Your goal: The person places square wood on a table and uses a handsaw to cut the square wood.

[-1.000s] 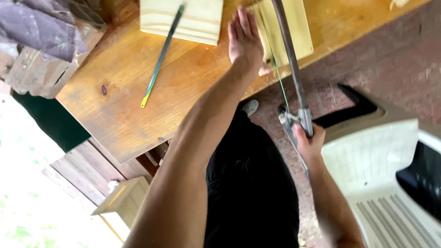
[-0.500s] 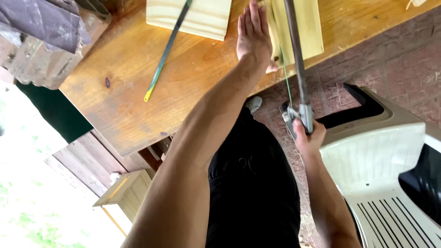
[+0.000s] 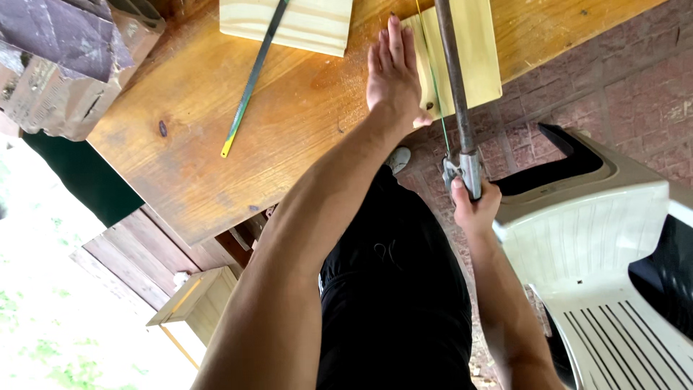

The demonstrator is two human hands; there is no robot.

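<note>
While the right hand point(image 3: 473, 206) is clenched around the handle of a metal-framed saw point(image 3: 456, 94), the saw's long grey bar runs up and away from the grip, across a pale wooden board point(image 3: 480, 61) that lies at the edge of the wooden table point(image 3: 289, 123) and juts a little past it. A thin blade runs alongside the bar, just to its left, and meets the board's near edge. The left hand point(image 3: 393, 76) lies flat and open, palm down, fingers stretched out, pressing on the left part of that same board and on the tabletop just beside it; it grips nothing. Fine sawdust is scattered on the table near this hand. Farther left on the table lies a second pale board point(image 3: 303, 25), and a loose saw blade point(image 3: 253, 79), dark with a yellow tip, rests slantwise across it and the tabletop. At the table's far left corner sits a worn cardboard box point(image 3: 65, 65). Beneath the right hand is a brick-paved floor point(image 3: 613, 79), and a white plastic chair point(image 3: 599, 253) stands just to the right of the person's right forearm.
</note>
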